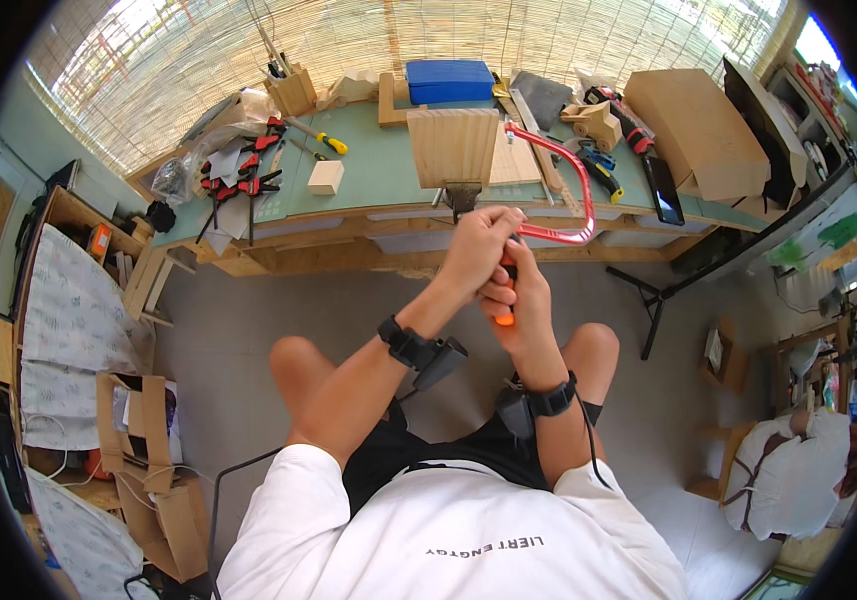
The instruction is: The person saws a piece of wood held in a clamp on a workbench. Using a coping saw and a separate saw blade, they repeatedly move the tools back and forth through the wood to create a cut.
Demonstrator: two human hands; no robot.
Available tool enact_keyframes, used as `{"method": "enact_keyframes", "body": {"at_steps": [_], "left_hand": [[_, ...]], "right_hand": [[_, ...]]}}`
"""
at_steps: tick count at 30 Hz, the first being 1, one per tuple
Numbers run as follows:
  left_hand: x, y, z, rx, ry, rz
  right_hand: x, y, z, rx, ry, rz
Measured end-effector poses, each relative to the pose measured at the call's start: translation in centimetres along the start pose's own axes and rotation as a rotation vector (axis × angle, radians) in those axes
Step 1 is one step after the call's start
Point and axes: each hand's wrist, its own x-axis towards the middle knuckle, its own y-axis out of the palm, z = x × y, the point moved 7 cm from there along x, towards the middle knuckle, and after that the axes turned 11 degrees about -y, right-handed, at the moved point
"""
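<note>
A coping saw [587, 190] with a red bow-shaped frame reaches from my hands toward the bench. My right hand [527, 290] wraps its black and orange handle. My left hand [484, 240] closes over the front of the handle, against the right hand's fingers. Just beyond them, an upright wooden board [454, 148] is gripped in a small dark vise [463, 195] at the bench's front edge. The frame's far end is by the board's right edge; the blade is too thin to make out.
On the green-topped bench [374, 190] lie a small wooden block [326, 177], a yellow-handled screwdriver [331, 143], red-black clamps [249, 175], a blue box [449, 82] and a phone [663, 190]. A cardboard box [694, 130] stands at right. A black tripod leg [653, 315] is on the floor.
</note>
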Motion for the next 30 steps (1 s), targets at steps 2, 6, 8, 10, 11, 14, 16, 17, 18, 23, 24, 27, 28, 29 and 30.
{"method": "enact_keyframes", "body": {"at_steps": [2,6,8,10,11,14,16,17,18,23,24,27,28,29,30], "left_hand": [[-0.5,0.6,-0.4,-0.033,-0.015,-0.054],[-0.8,0.3,-1.6,-0.06,-0.063,0.026],[-2.2,1.0,-3.7,-0.046,0.093,0.11],[-4.2,0.6,-5.6,0.031,0.12,0.12],[-5.0,-0.4,-6.2,-0.047,0.184,0.058],[-7.6,-4.5,-7.0,0.01,0.142,0.0],[-8.5,-8.4,-6.7,-0.096,0.175,-0.2],[-8.9,-10.2,-6.9,-0.099,0.149,-0.241],[-9.1,-12.3,-7.3,-0.103,0.125,-0.284],[-4.5,-24.5,-6.6,-0.173,0.138,-0.464],[-3.5,-27.0,-6.5,-0.157,0.132,-0.498],[-0.3,-35.2,-5.8,0.097,0.076,-0.581],[0.7,-37.5,-5.5,0.179,0.051,-0.604],[1.2,-39.6,-5.3,0.183,0.011,-0.624],[1.8,-40.9,-5.0,0.189,-0.03,-0.639]], "right_hand": [[0.1,-0.2,0.8,-0.013,0.018,0.053],[-0.3,1.6,1.2,-0.051,0.009,0.052],[-1.6,3.2,2.0,-0.179,-0.128,0.122],[-1.8,3.9,1.6,-0.291,-0.174,0.19],[-1.8,4.6,1.4,-0.397,-0.224,0.253],[-1.3,8.5,0.4,-0.653,-0.239,0.435],[-0.7,10.7,-2.3,-0.707,-0.149,0.52],[-0.2,11.6,-3.5,-0.705,-0.129,0.557],[0.3,12.3,-4.9,-0.704,-0.108,0.598],[0.4,10.2,-8.3,-0.806,-0.141,0.722],[0.4,9.1,-8.4,-0.848,-0.122,0.722],[0.0,5.7,-8.3,-0.84,-0.035,0.659],[0.0,4.5,-8.3,-0.839,0.007,0.626],[-0.2,3.8,-8.0,-0.842,0.005,0.617],[-0.1,2.8,-7.7,-0.832,0.032,0.568]]}}
